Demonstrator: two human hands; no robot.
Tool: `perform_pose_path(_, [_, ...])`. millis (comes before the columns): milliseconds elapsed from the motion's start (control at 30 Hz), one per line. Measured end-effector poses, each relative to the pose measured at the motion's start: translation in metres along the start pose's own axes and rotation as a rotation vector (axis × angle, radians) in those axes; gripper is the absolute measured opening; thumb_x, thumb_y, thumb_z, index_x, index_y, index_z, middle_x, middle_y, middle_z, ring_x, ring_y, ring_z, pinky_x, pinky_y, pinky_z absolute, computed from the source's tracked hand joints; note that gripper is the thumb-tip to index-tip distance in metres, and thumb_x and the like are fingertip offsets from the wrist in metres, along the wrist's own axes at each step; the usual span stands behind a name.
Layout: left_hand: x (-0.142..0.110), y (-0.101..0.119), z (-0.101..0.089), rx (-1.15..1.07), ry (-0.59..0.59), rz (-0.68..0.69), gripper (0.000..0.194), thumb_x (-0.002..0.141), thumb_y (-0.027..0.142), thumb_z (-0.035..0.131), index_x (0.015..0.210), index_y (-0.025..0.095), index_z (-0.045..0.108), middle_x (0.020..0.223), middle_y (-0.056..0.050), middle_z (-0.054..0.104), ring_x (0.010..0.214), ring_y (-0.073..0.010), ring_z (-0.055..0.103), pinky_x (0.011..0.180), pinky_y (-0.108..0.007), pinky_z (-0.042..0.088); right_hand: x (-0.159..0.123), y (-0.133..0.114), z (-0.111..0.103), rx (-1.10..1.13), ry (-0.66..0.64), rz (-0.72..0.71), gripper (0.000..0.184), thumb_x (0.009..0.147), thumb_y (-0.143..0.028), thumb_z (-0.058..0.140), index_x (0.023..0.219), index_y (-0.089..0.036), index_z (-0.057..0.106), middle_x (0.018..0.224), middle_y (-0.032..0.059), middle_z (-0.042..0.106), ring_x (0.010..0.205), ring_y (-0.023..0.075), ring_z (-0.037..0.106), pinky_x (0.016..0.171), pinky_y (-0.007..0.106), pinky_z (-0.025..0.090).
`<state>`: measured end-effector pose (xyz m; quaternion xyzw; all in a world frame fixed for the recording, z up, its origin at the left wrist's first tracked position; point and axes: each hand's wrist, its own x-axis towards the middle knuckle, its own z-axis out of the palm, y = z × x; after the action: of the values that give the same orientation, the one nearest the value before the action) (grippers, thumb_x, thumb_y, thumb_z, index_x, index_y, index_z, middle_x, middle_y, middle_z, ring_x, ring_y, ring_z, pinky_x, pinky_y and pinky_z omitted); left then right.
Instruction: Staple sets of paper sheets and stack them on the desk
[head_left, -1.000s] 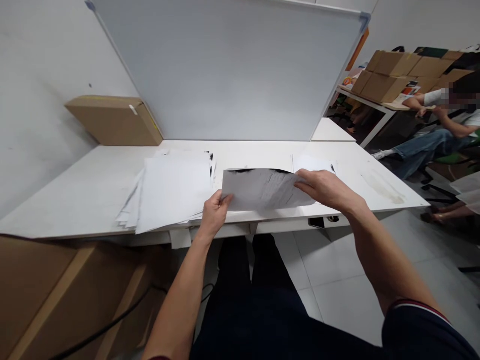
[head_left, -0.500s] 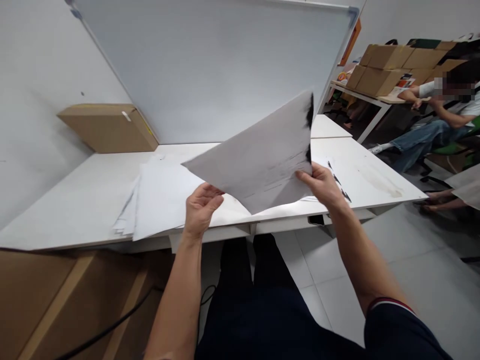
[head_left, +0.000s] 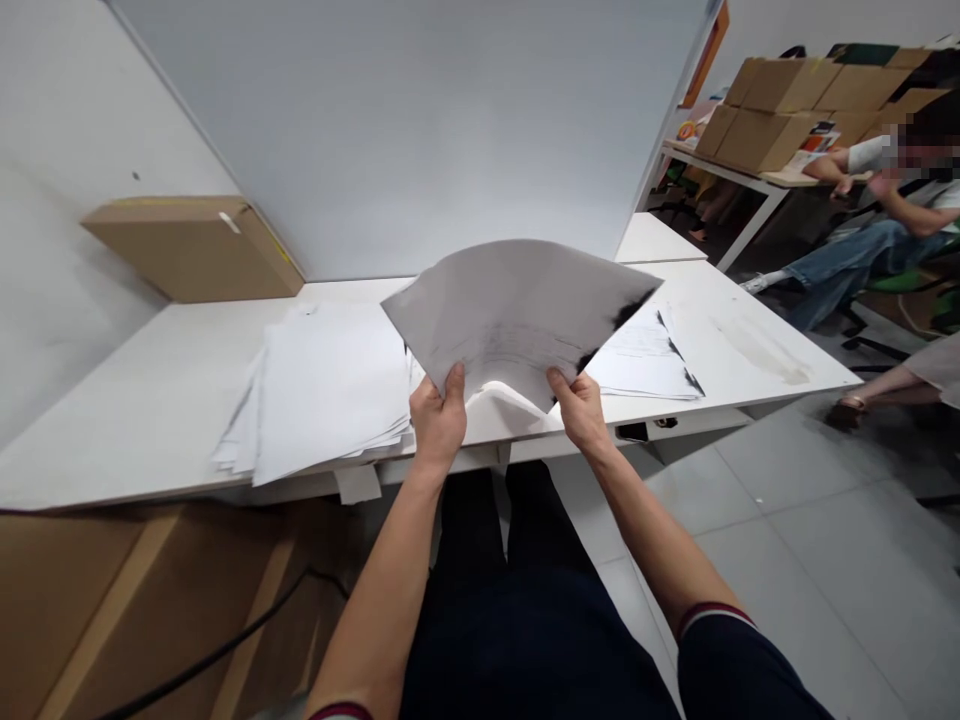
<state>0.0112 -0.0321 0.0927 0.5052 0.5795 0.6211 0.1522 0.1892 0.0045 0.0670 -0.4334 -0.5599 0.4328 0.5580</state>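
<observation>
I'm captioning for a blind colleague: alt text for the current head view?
Left hand and right hand hold a bowed, black-smudged sheet over a white desk, between a larger paper stack at left and a smaller stack at right; whiteboard behind.

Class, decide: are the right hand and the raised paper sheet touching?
Touching. The head view shows the right hand gripping the paper sheet near its lower edge, with the thumb lying against the face.

And the sheet has swung from its slant into a broad arch mid-frame! The right hand has come inward, the left now grips, and more of the right-hand papers shows.
</observation>
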Motion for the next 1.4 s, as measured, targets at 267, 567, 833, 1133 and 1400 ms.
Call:
perform_pose_path(267, [-0.005, -0.014, 0.002, -0.029, -0.052, -0.068, 0.035, 0.081, 0.043, 0.055, 0.1, 0.015, 0.066, 0.1, -0.007, 0.069, 0.098, -0.0235, 0.061, 0.087, -0.034, 0.048, 0.002, 0.01, 0.002, -0.097, 0.021, 0.059, 0.039, 0.08, -0.05, 0.05, 0.099, -0.018, 0.061, 0.095, 0.0049, 0.067, 0.095, 0.0229, 0.057, 0.083, 0.035, 0.046])
perform_pose_path(567, [-0.007, -0.027, 0.002, -0.045, -0.089, -0.157, 0.034, 0.08, 0.04, 0.056, 0.098, 0.013, 0.065, 0.099, -0.01, 0.069, 0.099, -0.0242, 0.062, 0.088, -0.036, 0.047, 0.001, 0.01, -0.003, -0.175, -0.011, 0.02, 0.039, 0.082, -0.049, 0.049, 0.1, -0.016, 0.061, 0.094, 0.006, 0.066, 0.089, 0.022, 0.058, 0.078, 0.032, 0.046])
perform_pose_path(833, [-0.033, -0.019, -0.02, -0.364, -0.374, -0.506, 0.05, 0.068, 0.048, 0.068, 0.102, 0.011, 0.064, 0.1, -0.013, 0.069, 0.091, -0.0249, 0.065, 0.082, -0.039, 0.052, -0.024, -0.018, -0.044, -0.441, -0.113, 0.034, 0.033, 0.082, -0.046, 0.05, 0.093, -0.018, 0.064, 0.087, 0.0049, 0.068, 0.082, 0.0248, 0.06, 0.069, 0.033, 0.048])
perform_pose_path(1133, [-0.062, -0.045, -0.042, -0.02, -0.472, -0.541, 0.069, 0.077, 0.044, 0.058, 0.135, 0.016, 0.036, 0.094, -0.009, 0.069, 0.077, -0.0197, 0.065, 0.07, -0.034, 0.051, -0.109, 0.014, -0.091, -0.087, -0.348, 0.628, 0.037, 0.078, -0.046, 0.059, 0.102, -0.019, 0.064, 0.095, 0.007, 0.07, 0.086, 0.0266, 0.065, 0.073, 0.037, 0.052])
perform_pose_path(1400, [-0.039, -0.046, -0.022, 0.447, -0.383, -0.097, 0.052, 0.082, 0.032, 0.047, 0.132, 0.018, 0.043, 0.087, -0.008, 0.067, 0.075, -0.0234, 0.062, 0.071, -0.034, 0.045, -0.13, 0.012, -0.085, 0.121, -0.284, 0.789, 0.044, 0.077, -0.045, 0.062, 0.115, -0.021, 0.061, 0.103, 0.0077, 0.069, 0.085, 0.0254, 0.067, 0.078, 0.039, 0.053])
